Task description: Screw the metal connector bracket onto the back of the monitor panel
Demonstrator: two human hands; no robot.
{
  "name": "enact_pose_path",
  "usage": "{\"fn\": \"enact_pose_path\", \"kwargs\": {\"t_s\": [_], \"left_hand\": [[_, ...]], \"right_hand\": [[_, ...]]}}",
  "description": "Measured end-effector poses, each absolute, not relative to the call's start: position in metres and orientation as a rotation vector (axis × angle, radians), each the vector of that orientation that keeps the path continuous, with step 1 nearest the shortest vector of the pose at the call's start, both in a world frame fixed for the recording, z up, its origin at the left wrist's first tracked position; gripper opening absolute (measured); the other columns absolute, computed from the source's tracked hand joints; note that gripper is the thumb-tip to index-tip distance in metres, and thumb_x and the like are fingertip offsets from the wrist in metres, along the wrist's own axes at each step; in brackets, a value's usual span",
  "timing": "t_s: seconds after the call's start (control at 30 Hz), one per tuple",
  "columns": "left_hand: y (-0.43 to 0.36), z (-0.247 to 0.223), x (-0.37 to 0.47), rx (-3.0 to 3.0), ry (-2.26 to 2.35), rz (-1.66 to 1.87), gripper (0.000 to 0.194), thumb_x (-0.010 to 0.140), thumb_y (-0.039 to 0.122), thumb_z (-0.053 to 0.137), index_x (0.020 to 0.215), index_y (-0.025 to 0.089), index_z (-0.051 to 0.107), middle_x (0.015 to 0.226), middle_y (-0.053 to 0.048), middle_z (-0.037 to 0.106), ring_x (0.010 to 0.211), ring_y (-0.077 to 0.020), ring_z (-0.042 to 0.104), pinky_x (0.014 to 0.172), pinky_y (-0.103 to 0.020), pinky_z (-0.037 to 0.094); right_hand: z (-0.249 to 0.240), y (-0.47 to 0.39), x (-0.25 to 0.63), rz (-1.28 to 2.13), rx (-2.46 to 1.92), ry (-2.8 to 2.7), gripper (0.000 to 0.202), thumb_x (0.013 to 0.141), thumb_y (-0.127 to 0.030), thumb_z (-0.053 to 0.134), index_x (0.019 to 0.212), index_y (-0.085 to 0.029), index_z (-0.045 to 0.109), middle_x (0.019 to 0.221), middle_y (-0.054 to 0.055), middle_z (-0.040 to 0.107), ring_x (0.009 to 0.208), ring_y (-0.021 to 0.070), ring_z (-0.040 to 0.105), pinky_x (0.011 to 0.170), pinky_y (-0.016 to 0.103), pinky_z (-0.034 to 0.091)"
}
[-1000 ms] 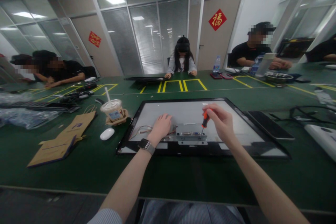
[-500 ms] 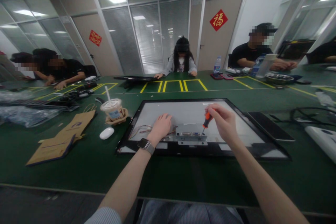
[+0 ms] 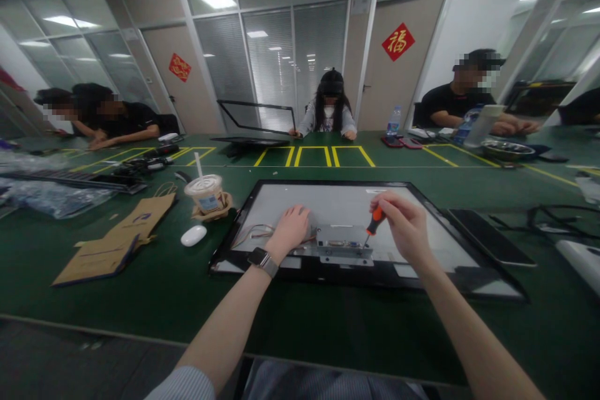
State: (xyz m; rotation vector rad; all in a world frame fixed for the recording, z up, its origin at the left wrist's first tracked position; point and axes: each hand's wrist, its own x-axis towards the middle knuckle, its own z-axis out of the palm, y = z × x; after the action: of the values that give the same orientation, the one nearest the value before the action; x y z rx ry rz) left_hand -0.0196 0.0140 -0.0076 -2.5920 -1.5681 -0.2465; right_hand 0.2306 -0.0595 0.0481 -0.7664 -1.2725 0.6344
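Observation:
A flat display panel (image 3: 337,203) with a black frame lies back side up before me. Near its front edge sits a metal bracket (image 3: 347,256) with connector ports. My right hand (image 3: 405,225) grips an orange and black screwdriver (image 3: 375,221), whose tip meets the right end of the bracket. My left hand (image 3: 290,228) lies flat on the panel, left of the bracket, fingers stretched out and holding nothing that shows. Thin wires (image 3: 253,232) run out beside it, partly under the hand.
Left of the panel stand a lidded drink cup (image 3: 205,194), a white mouse (image 3: 194,235) and a paper bag (image 3: 135,225). A black phone-like slab (image 3: 490,236) and cables (image 3: 553,219) lie right. Across the table, a person (image 3: 330,106) holds up a black frame (image 3: 255,117).
The person across has raised a thin black frame from the table. My view has shifted slightly; both my hands keep their places, the screwdriver still at the bracket.

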Motion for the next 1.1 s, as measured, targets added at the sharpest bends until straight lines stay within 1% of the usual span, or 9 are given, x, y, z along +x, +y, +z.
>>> {"fn": "enact_pose_path", "kwargs": {"t_s": [0.33, 0.47, 0.63, 0.77, 0.87, 1.0, 1.1], "left_hand": [[0.013, -0.007, -0.019, -2.584, -1.571, -0.248, 0.039, 0.105, 0.019, 0.037, 0.139, 0.014, 0.054, 0.146, -0.016, 0.055, 0.131, -0.0267, 0.056, 0.112, -0.040, 0.043], [0.013, -0.006, -0.019, -2.602, -1.567, -0.241, 0.040, 0.104, 0.018, 0.037, 0.140, 0.013, 0.053, 0.145, -0.016, 0.056, 0.132, -0.0258, 0.055, 0.112, -0.039, 0.042], [0.013, -0.007, -0.019, -2.600, -1.571, -0.262, 0.039, 0.104, 0.019, 0.036, 0.140, 0.014, 0.053, 0.146, -0.017, 0.055, 0.131, -0.0269, 0.056, 0.111, -0.041, 0.043], [0.015, -0.009, -0.019, -2.594, -1.577, -0.272, 0.040, 0.104, 0.019, 0.037, 0.140, 0.015, 0.053, 0.146, -0.016, 0.055, 0.131, -0.0268, 0.056, 0.111, -0.040, 0.043], [0.016, -0.011, -0.020, -2.585, -1.574, -0.255, 0.040, 0.104, 0.019, 0.037, 0.140, 0.014, 0.053, 0.147, -0.016, 0.054, 0.130, -0.0271, 0.056, 0.112, -0.040, 0.042], [0.017, -0.011, -0.020, -2.585, -1.549, -0.234, 0.040, 0.105, 0.018, 0.036, 0.140, 0.013, 0.052, 0.146, -0.017, 0.055, 0.130, -0.0269, 0.056, 0.111, -0.040, 0.042], [0.017, -0.011, -0.020, -2.593, -1.537, -0.233, 0.040, 0.104, 0.017, 0.037, 0.140, 0.013, 0.052, 0.145, -0.017, 0.055, 0.131, -0.0263, 0.056, 0.112, -0.040, 0.042]], "right_hand": [[0.049, -0.061, 0.231, 0.627, -0.754, -1.301, 0.013, 0.087, -0.029, 0.069, 0.079, -0.024, 0.078, 0.077, 0.003, 0.068, 0.075, 0.0183, 0.061, 0.064, 0.031, 0.045], [0.048, -0.061, 0.231, 0.618, -0.786, -1.315, 0.015, 0.087, -0.030, 0.068, 0.079, -0.024, 0.078, 0.077, 0.003, 0.068, 0.072, 0.0179, 0.060, 0.062, 0.032, 0.044], [0.048, -0.061, 0.232, 0.608, -0.784, -1.309, 0.014, 0.087, -0.031, 0.068, 0.080, -0.024, 0.078, 0.078, 0.003, 0.068, 0.074, 0.0188, 0.061, 0.063, 0.032, 0.045], [0.050, -0.062, 0.230, 0.530, -0.806, -1.359, 0.018, 0.090, -0.034, 0.065, 0.083, -0.025, 0.079, 0.078, 0.004, 0.067, 0.076, 0.0197, 0.061, 0.066, 0.033, 0.046], [0.053, -0.064, 0.226, 0.446, -0.808, -1.387, 0.018, 0.089, -0.034, 0.066, 0.083, -0.024, 0.080, 0.082, 0.005, 0.067, 0.079, 0.0204, 0.062, 0.068, 0.034, 0.048], [0.055, -0.070, 0.219, 0.434, -0.809, -1.376, 0.017, 0.089, -0.034, 0.066, 0.083, -0.024, 0.079, 0.083, 0.005, 0.064, 0.074, 0.0191, 0.060, 0.061, 0.033, 0.048], [0.056, -0.072, 0.216, 0.426, -0.818, -1.374, 0.017, 0.090, -0.034, 0.066, 0.082, -0.024, 0.078, 0.082, 0.005, 0.064, 0.074, 0.0194, 0.060, 0.060, 0.033, 0.048]]}}
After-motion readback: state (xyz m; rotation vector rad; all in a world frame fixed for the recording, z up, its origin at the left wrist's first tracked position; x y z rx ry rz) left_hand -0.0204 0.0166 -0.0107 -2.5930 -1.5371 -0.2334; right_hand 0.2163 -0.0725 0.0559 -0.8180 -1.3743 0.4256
